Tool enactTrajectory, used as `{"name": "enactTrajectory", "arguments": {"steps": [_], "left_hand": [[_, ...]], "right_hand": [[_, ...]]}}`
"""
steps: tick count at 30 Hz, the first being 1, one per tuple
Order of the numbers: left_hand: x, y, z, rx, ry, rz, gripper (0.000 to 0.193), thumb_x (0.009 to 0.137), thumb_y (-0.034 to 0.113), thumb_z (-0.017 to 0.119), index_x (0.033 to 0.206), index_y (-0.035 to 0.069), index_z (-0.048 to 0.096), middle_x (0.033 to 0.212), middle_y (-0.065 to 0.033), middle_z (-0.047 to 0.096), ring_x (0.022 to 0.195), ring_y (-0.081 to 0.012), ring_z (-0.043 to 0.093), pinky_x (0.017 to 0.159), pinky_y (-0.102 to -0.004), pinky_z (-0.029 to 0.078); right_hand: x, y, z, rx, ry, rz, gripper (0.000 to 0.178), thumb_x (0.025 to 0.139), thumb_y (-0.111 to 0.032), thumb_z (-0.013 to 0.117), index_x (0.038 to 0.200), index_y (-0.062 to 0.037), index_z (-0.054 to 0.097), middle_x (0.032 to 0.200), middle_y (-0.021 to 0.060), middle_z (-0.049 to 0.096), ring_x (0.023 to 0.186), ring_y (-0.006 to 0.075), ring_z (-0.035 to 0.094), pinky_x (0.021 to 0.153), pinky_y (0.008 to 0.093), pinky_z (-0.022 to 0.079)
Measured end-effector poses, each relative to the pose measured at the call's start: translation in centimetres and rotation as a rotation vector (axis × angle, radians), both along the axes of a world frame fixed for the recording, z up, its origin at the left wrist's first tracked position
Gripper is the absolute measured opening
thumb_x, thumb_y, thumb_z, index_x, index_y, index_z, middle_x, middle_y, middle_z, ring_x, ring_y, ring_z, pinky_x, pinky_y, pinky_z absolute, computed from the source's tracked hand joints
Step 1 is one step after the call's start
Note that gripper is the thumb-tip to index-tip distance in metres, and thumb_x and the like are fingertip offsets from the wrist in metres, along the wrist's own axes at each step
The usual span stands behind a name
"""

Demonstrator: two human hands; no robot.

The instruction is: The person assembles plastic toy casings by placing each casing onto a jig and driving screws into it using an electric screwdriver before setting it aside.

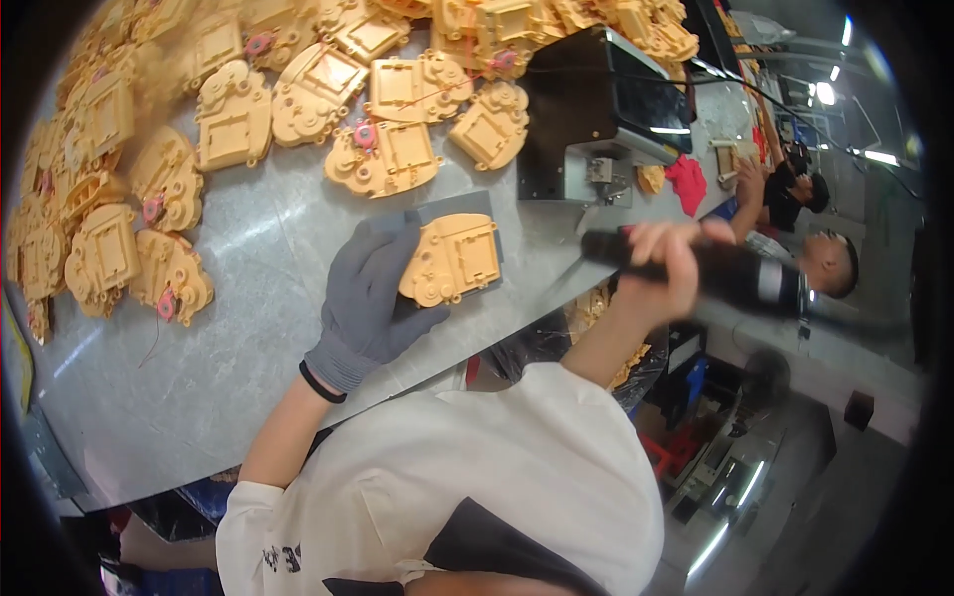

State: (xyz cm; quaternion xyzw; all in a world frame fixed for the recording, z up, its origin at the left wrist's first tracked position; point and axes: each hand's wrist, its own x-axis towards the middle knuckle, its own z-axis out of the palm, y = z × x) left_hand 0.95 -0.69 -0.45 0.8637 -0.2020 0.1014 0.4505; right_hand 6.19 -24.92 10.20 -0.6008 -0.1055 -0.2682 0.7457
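Note:
My left hand (370, 296), in a grey glove with a black band at the wrist, grips a yellow plastic housing (454, 260) by its left side. Beneath the housing lies a dark grey pad (455, 208) on the grey table. My bare right hand (668, 260) is wrapped round a black electric screwdriver (730, 270), blurred by motion. The screwdriver's tip end points left toward the table, to the right of the housing and apart from it. A black box-shaped machine (581, 119) with a small metal fitting (602, 171) at its front stands beyond my right hand.
Many similar yellow housings (234, 117) cover the table's far and left parts, several with red round parts (366, 135) and thin wires. A red cloth (686, 183) lies right of the machine. Two other people (833, 260) sit at the far right. Below the table edge are black bags (537, 343).

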Motion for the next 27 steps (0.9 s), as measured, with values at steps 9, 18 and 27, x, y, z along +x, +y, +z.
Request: {"name": "enactTrajectory", "arguments": {"steps": [9, 18, 27], "left_hand": [[-0.2, -0.2, -0.7, -0.099, 0.057, 0.019, 0.085, 0.060, 0.033, 0.079, 0.128, 0.001, 0.040, 0.117, -0.0153, 0.053, 0.106, -0.0332, 0.050, 0.100, -0.0475, 0.035], [0.1, 0.1, -0.6, -0.179, 0.024, -0.005, 0.080, 0.059, 0.032, 0.077, 0.124, 0.001, 0.042, 0.109, -0.0131, 0.056, 0.101, -0.0295, 0.052, 0.094, -0.0465, 0.039], [0.2, 0.0, -0.7, -0.155, 0.063, 0.003, 0.078, 0.060, 0.032, 0.077, 0.123, 0.000, 0.044, 0.108, -0.0131, 0.056, 0.098, -0.0288, 0.053, 0.091, -0.0454, 0.041]], "right_hand": [[-2.6, 10.0, 0.7, -0.020, -0.146, 0.245, 0.046, 0.073, 0.006, 0.055, 0.111, -0.0069, 0.032, 0.063, 0.0093, 0.051, 0.049, 0.0215, 0.052, 0.056, 0.0374, 0.045], [-0.4, 12.5, 0.4, -0.084, 0.059, 0.133, 0.040, 0.075, 0.000, 0.056, 0.105, -0.0093, 0.032, 0.061, 0.0059, 0.047, 0.048, 0.0183, 0.047, 0.054, 0.0355, 0.044], [0.6, 12.5, 0.3, -0.100, 0.142, 0.218, 0.038, 0.073, 0.003, 0.059, 0.098, -0.0092, 0.032, 0.065, 0.0068, 0.048, 0.050, 0.0185, 0.048, 0.053, 0.0358, 0.044]]}}
